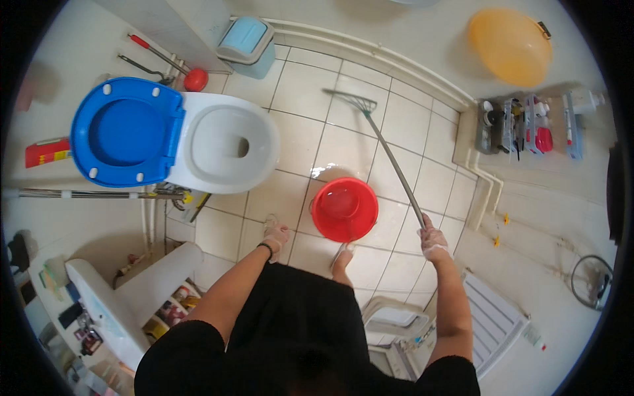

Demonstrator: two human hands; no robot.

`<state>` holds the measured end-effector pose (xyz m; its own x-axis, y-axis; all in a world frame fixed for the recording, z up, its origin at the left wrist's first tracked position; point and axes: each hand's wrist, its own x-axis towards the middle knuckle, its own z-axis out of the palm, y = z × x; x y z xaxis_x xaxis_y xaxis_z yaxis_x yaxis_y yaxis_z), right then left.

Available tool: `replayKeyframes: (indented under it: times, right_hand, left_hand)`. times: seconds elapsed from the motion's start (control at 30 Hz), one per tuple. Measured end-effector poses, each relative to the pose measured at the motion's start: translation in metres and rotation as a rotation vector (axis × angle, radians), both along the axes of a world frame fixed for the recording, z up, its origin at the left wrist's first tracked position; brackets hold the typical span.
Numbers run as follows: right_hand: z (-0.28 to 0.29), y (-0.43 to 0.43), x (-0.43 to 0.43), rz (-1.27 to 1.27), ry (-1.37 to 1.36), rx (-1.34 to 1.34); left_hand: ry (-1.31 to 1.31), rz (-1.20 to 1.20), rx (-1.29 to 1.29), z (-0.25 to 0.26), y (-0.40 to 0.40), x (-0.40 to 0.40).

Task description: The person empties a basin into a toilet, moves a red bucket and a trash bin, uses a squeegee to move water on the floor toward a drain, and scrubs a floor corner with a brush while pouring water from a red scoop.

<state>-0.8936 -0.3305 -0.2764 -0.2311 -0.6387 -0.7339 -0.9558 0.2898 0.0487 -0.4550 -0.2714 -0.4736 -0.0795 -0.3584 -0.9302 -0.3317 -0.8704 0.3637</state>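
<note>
In a clear disposable glove, my right hand [434,238] grips the end of a metal pole. The pole belongs to a long-handled floor tool [394,159] with a triangular frame and a narrow head. Its head is blurred on the tiles at the far side, so I cannot tell whether it is a squeegee or a mop. My gloved left hand [277,234] hangs low before me, fingers partly curled, with nothing visible in it. Between my hands, a red plastic bucket [367,213] stands on the wet floor, a round lighter shape visible inside. My foot [343,258] is just below it.
A white toilet bowl [265,143] with its blue seat [168,148] raised stands left. A blue lidded bin [258,64] and a red plunger [196,79] are behind. A washbasin [106,317] is at lower left. Wall organisers [490,141] and an orange basin [510,47] hang right.
</note>
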Motion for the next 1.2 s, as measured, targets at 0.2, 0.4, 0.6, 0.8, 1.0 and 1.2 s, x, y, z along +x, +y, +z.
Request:
replayKeyframes:
  times: [0.2,0.4,0.6,0.8,1.0,1.2]
  right_hand:
    - [-0.108,-0.106,0.005,0.12,-0.087,-0.046]
    - [-0.173,-0.121,-0.017,0.203,-0.027,0.004]
    - [-0.108,0.051,-0.163,0.244,0.163,0.175]
    - [0.002,0.191,-0.228,-0.104,0.318,0.385]
    - [0.015,0.224,-0.198,-0.519,-0.101,0.072]
    - [-0.026,0.124,-0.159,-0.335,-0.043,0.041]
  left_hand:
    - [-0.423,-0.369,-0.06,-0.103,-0.02,-0.127]
    - [-0.196,0.28,0.19,-0.195,-0.005,-0.137]
    - [0.082,0.422,0.086,-0.189,0.004,-0.129]
    - [0.015,0.28,0.003,-0.157,-0.017,-0.169]
    - [-0.011,0.295,-0.154,-0.157,-0.027,-0.19]
    - [-0.125,0.37,-0.058,-0.082,-0.087,-0.195]
